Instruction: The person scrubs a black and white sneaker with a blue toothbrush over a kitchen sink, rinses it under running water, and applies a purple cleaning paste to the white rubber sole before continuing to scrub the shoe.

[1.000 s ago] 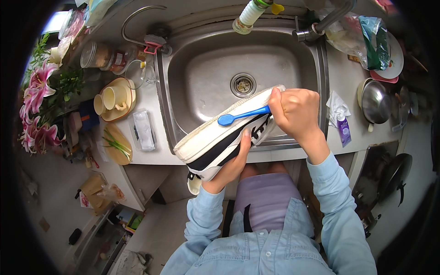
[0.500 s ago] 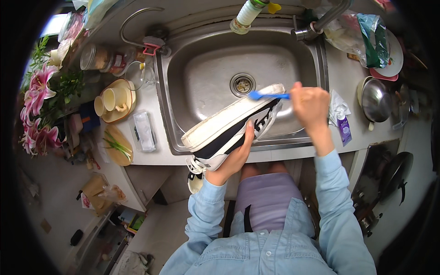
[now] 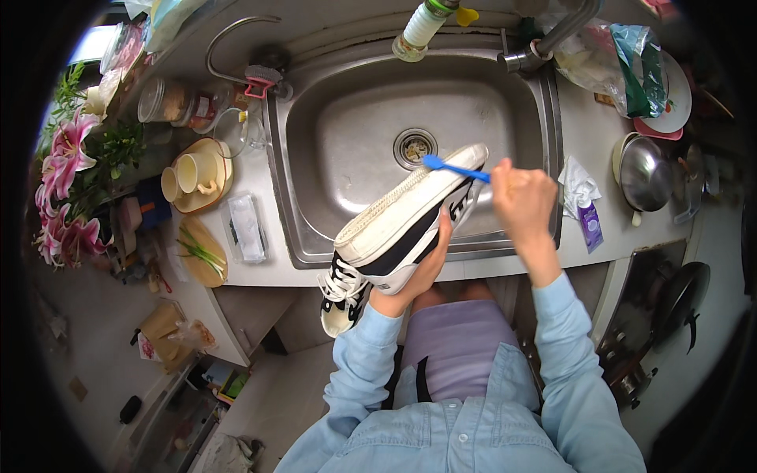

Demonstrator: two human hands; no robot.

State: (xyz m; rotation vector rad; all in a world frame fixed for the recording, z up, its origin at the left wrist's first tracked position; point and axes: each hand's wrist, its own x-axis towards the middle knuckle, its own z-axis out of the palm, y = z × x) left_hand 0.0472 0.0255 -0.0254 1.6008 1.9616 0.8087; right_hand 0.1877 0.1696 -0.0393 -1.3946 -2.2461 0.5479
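My left hand grips a black and white sneaker from below, holding it sole-up over the front edge of the steel sink. A blue toothbrush is held in my right hand, its head resting on the sole's far end near the drain. The sneaker's laces hang down at its near end.
A faucet and a bottle stand behind the sink. Cups on a tray, jars and pink lilies crowd the left counter. A metal bowl, a plate and a purple packet lie on the right.
My right hand has drawn the toothbrush along the sole from its middle to the far end. The sneaker has tilted a little higher over the sink.
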